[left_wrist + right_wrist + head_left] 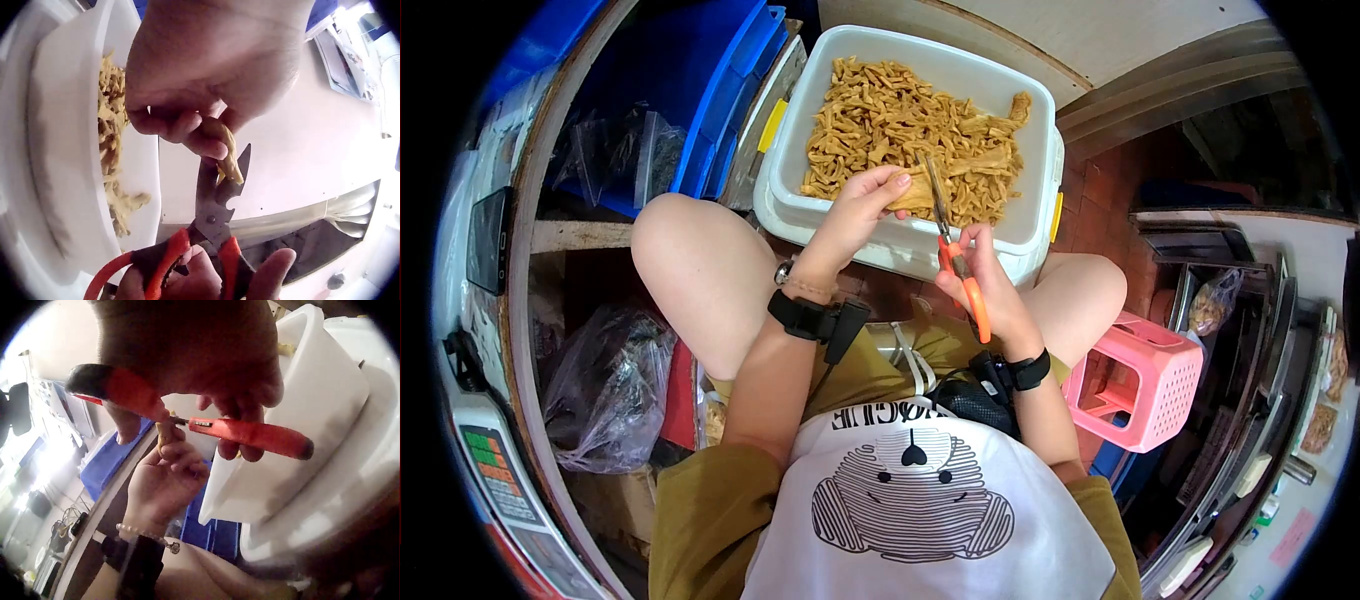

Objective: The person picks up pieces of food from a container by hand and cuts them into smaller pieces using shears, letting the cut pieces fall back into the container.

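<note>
My left hand point(863, 208) pinches a soft yellow-brown strip of food point(230, 156) between thumb and fingers, over the near side of a white tub point(1040, 160). Orange-handled scissors point(212, 220) are in my right hand point(988, 285), its fingers and thumb around the handles. In the left wrist view the blades stand apart, with the strip's end between them, close below my left fingertips. Many similar cut pieces point(900, 115) fill the tub in a loose heap. Part of the strip is hidden inside my left hand.
The tub sits in a larger white basin with yellow handles point(772, 126), between my knees. Blue crates point(720, 110) stand at the left, above a clear plastic bag point(610, 390). A pink stool point(1165, 395) is by my right knee. A phone point(490, 240) lies far left.
</note>
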`<state>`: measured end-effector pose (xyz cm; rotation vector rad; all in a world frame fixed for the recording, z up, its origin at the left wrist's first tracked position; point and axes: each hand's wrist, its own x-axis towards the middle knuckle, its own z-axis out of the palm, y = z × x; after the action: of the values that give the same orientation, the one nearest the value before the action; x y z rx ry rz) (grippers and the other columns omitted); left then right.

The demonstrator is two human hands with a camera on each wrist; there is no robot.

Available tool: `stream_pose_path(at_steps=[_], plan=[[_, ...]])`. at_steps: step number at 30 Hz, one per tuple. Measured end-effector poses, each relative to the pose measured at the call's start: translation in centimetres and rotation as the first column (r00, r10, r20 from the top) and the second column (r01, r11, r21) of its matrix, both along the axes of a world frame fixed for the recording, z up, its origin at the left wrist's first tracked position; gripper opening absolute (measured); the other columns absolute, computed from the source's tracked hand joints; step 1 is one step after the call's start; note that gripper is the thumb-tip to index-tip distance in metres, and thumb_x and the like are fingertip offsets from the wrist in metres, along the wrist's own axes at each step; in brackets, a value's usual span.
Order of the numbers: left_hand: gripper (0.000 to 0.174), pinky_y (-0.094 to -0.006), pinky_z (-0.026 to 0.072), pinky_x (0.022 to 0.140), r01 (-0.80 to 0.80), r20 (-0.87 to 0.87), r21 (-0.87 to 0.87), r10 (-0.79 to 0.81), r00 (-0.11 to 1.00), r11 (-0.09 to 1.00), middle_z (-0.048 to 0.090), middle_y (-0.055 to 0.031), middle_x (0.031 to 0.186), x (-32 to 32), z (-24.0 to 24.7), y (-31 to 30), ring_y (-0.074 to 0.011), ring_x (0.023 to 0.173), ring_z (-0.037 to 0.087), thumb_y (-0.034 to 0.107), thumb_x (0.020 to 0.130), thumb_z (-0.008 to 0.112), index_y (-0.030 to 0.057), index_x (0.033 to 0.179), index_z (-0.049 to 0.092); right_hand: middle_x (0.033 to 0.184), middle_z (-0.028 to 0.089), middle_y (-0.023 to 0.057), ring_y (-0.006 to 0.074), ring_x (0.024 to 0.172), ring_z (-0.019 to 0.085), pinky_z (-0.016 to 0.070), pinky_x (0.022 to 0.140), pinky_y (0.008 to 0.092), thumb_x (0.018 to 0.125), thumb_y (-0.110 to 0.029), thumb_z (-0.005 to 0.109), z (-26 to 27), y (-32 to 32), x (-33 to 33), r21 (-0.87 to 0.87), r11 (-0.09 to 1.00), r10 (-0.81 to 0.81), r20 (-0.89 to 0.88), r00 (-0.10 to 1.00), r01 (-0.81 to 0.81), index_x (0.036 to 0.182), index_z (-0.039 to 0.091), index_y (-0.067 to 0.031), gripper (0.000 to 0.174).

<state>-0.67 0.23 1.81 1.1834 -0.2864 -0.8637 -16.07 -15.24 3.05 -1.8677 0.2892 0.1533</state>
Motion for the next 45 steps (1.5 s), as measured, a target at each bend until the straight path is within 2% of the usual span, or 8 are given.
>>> stream_pose_path(at_steps=[24, 29, 35, 36, 38, 42, 44, 45], plan=[[0.026, -0.0242, 0.0447, 0.064, -0.075, 0.272, 0.078, 0.051, 0.961, 0.994, 0.056, 0.0009, 0.076, 0.0, -1.4, -0.5, -0.006, 0.07, 0.05, 0.023, 0.097, 0.055, -0.0025, 0.102, 0.061, 0.055, 0.046, 0.005, 0.0155, 0.05, 0.04, 0.0368, 0.049, 0.0308, 0.081, -0.043, 0.074, -0.9, 0.3, 0.3, 0.021, 0.991, -0.133, 0.015, 0.991, 0.133, 0.098, 0.03, -0.0086, 0.058], [0.026, -0.0337, 0.0465, 0.068, -0.23, 0.588, 0.321, -0.003, 0.809, 0.919, 0.063, -0.0134, 0.083, -0.2, -0.3, -0.2, -0.0241, 0.072, 0.059, 0.022, 0.094, 0.058, 0.0001, 0.106, 0.061, 0.055, 0.042, 0.0034, 0.0149, 0.051, 0.036, 0.036, 0.049, 0.0303, 0.079, -0.043, 0.076, -0.9, 0.2, 0.4, -0.016, 0.99, -0.139, 0.004, 0.99, 0.139, 0.096, 0.03, -0.0084, 0.06], [0.027, -0.0396, 0.0475, 0.074, -0.426, 0.763, 0.288, 0.063, 0.643, 0.858, 0.065, -0.0204, 0.094, -0.2, -0.9, -0.2, -0.0375, 0.084, 0.062, 0.023, 0.092, 0.059, 0.0009, 0.108, 0.061, 0.057, 0.043, 0.0025, 0.0128, 0.052, 0.037, 0.0366, 0.048, 0.0298, 0.077, -0.04, 0.079, -1.4, 0.3, 0.7, -0.118, 0.978, -0.17, 0.037, 0.985, 0.173, 0.095, 0.03, -0.008, 0.062], [0.027, -0.0396, 0.0475, 0.074, -0.426, 0.763, 0.288, 0.063, 0.643, 0.858, 0.065, -0.0204, 0.094, -0.1, -0.9, -0.2, -0.0375, 0.084, 0.062, 0.023, 0.092, 0.059, 0.0009, 0.108, 0.061, 0.057, 0.045, 0.0026, 0.0121, 0.053, 0.038, 0.0372, 0.048, 0.0296, 0.076, -0.04, 0.08, -1.2, 0.4, 0.9, -0.128, 0.971, -0.198, 0.046, 0.979, 0.202, 0.095, 0.029, -0.0079, 0.063], [0.029, -0.0292, 0.0441, 0.064, -0.458, 0.776, 0.26, 0.098, 0.623, 0.85, 0.063, -0.0087, 0.085, 0.1, -1.1, -0.1, -0.0143, 0.067, 0.052, 0.022, 0.093, 0.061, 0.0001, 0.111, 0.061, 0.059, 0.047, 0.0029, 0.0114, 0.054, 0.041, 0.0386, 0.049, 0.0291, 0.076, -0.038, 0.081, -0.1, 0.3, 0.8, -0.098, 0.972, -0.216, -0.027, 0.976, 0.212, 0.095, 0.029, -0.008, 0.062], [0.027, -0.0302, 0.0456, 0.063, -0.375, 0.602, 0.374, 0.086, 0.794, 0.848, 0.066, -0.0117, 0.089, 0.5, -1.0, -0.1, -0.018, 0.078, 0.063, 0.025, 0.094, 0.059, 0.0016, 0.109, 0.061, 0.062, 0.051, 0.0056, 0.0134, 0.055, 0.05, 0.0428, 0.051, 0.0292, 0.077, -0.036, 0.081, 0.0, 0.2, 0.6, -0.099, 0.974, -0.204, -0.009, 0.979, 0.202, 0.096, 0.029, -0.0084, 0.062], [0.029, -0.023, 0.0413, 0.061, -0.322, 0.234, 0.145, 0.283, 0.93, 0.936, 0.066, -0.0031, 0.091, 0.8, -2.0, -0.3, -0.0062, 0.076, 0.06, 0.027, 0.096, 0.057, 0.0028, 0.112, 0.061, 0.062, 0.052, 0.0063, 0.0156, 0.055, 0.051, 0.0436, 0.052, 0.0301, 0.076, -0.036, 0.081, -0.2, 0.3, 0.5, -0.142, 0.974, -0.17, 0.038, 0.985, 0.174, 0.098, 0.03, -0.008, 0.062], [0.029, -0.023, 0.0413, 0.061, -0.321, 0.234, 0.146, 0.282, 0.93, 0.936, 0.066, -0.0031, 0.091, 0.7, -1.5, -0.2, -0.0062, 0.076, 0.06, 0.027, 0.096, 0.057, 0.0028, 0.112, 0.061, 0.063, 0.052, 0.007, 0.0178, 0.055, 0.052, 0.0444, 0.053, 0.031, 0.075, -0.037, 0.081, -0.1, 0.4, 0.6, -0.186, 0.971, -0.134, 0.083, 0.987, 0.148, 0.099, 0.031, -0.0077, 0.063]])
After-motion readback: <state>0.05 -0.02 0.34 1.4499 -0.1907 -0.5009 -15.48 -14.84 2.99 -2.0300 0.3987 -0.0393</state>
